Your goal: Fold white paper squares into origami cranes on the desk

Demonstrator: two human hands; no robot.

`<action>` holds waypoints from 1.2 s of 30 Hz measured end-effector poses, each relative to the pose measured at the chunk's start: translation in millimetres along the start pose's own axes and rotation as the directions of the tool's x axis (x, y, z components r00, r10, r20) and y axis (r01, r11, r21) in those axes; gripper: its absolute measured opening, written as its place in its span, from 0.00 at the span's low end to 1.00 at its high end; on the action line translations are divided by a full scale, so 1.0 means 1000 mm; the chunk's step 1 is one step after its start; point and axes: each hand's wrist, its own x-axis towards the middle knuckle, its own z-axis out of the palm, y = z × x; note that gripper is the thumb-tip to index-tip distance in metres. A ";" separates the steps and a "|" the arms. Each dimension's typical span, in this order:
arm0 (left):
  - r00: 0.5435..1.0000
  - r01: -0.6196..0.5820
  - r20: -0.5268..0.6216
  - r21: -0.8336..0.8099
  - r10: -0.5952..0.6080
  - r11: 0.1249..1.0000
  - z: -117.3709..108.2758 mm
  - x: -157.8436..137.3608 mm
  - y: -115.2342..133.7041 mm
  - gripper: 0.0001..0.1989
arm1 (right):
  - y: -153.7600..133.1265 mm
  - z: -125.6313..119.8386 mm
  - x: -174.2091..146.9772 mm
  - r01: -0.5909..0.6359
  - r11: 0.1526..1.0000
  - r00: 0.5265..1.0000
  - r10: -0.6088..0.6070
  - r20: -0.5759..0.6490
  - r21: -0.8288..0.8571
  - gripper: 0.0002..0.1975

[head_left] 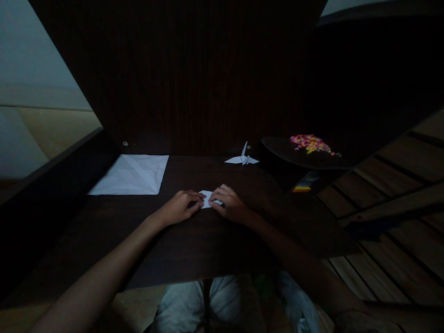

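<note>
White paper [206, 200] is held by left hand [181, 206] and right hand [233, 204], palms down, fingers [193, 195] half-curled.

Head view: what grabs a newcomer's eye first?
Probably the heap of small pink, red and yellow pieces on the dark curved shelf at right, vivid against the gloom. Next, the white folded-paper bird at the back of the dark wooden desk, right of centre. Then the bare left hand and right hand at mid-desk, both on a small white paper.

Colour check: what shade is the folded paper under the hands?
The folded paper is white, seen best in the head view.
</note>
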 end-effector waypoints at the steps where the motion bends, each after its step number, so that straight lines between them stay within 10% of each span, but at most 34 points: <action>1: 1.000 0.012 -0.009 -0.003 -0.012 1.000 0.000 0.000 0.000 0.12 | 0.000 0.000 0.000 -0.018 1.000 1.000 0.018 -0.009 -0.011 0.03; 36: 0.986 -0.136 -0.080 0.124 0.147 0.983 0.030 -0.003 0.007 0.16 | 0.027 -0.009 0.001 -0.092 0.996 0.996 0.092 0.019 0.016 0.11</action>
